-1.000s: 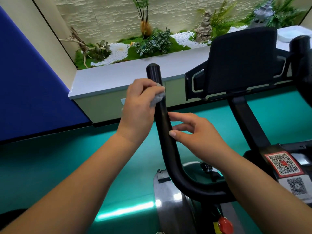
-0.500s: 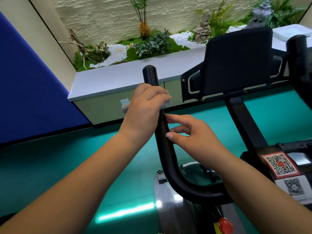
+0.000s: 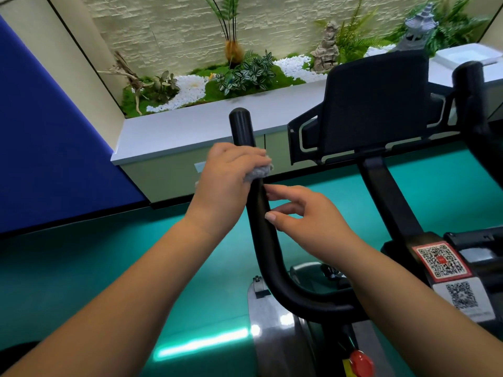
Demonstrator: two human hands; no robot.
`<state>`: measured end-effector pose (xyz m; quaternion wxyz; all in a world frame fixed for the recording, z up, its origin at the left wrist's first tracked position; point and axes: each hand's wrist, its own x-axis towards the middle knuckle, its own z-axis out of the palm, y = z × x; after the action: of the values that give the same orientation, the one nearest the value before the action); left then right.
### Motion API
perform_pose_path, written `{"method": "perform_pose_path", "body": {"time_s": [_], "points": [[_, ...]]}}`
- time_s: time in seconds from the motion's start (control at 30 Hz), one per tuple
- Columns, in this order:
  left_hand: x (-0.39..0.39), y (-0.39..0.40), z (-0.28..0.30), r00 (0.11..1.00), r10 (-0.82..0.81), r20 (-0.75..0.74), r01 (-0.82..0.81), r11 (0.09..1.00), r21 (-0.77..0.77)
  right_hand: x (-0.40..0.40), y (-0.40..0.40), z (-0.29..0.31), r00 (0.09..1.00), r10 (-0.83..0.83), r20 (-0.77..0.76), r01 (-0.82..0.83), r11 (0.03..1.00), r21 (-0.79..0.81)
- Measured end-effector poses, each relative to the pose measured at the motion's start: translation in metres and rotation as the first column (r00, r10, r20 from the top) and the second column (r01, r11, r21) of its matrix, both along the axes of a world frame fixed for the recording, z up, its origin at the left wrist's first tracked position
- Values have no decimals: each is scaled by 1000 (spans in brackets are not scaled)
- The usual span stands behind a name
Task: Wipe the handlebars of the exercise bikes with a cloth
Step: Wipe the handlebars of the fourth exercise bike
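A black left handlebar (image 3: 262, 240) rises from the bike's centre and ends in a rounded tip near the counter. My left hand (image 3: 227, 176) wraps around its upper part, holding a grey cloth (image 3: 258, 172) pressed against the bar. My right hand (image 3: 307, 223) hovers just right of the bar below the cloth, fingers apart, fingertips close to or touching the bar. The right handlebar (image 3: 473, 104) stands at the far right edge.
The bike's black console back (image 3: 375, 104) stands to the right of the bar, on a stem with QR stickers (image 3: 441, 261). A red knob (image 3: 360, 363) sits low on the frame. Beyond lie a grey counter (image 3: 174, 131), a planter and a green floor (image 3: 81, 268).
My left hand slid the cloth down the bar from near the tip, then settled a little below it. My right hand stayed beside the bar.
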<state>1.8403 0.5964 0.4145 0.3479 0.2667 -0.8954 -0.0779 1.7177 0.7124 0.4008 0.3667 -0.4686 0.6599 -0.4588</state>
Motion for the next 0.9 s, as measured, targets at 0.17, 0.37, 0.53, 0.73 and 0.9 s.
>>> {"method": "perform_pose_path", "body": {"time_s": [0.17, 0.37, 0.53, 0.73, 0.9], "points": [[14, 28, 17, 972, 196, -130, -108, 864, 492, -2, 4, 2, 993, -115, -28, 114, 992, -45], [27, 68, 27, 837, 428, -340, -41, 669, 742, 13, 27, 24, 975, -198, 102, 214, 958, -192], [37, 96, 36, 744, 507, -435, 44, 612, 789, 48, 42, 31, 977, 37, 208, 13, 973, -232], [63, 125, 32, 658, 616, -433, 32, 552, 834, 77, 61, 28, 963, 226, 145, -183, 948, -262], [96, 137, 25, 633, 645, -428, 104, 477, 873, 102, 72, 19, 969, 231, 92, -205, 952, -229]]}}
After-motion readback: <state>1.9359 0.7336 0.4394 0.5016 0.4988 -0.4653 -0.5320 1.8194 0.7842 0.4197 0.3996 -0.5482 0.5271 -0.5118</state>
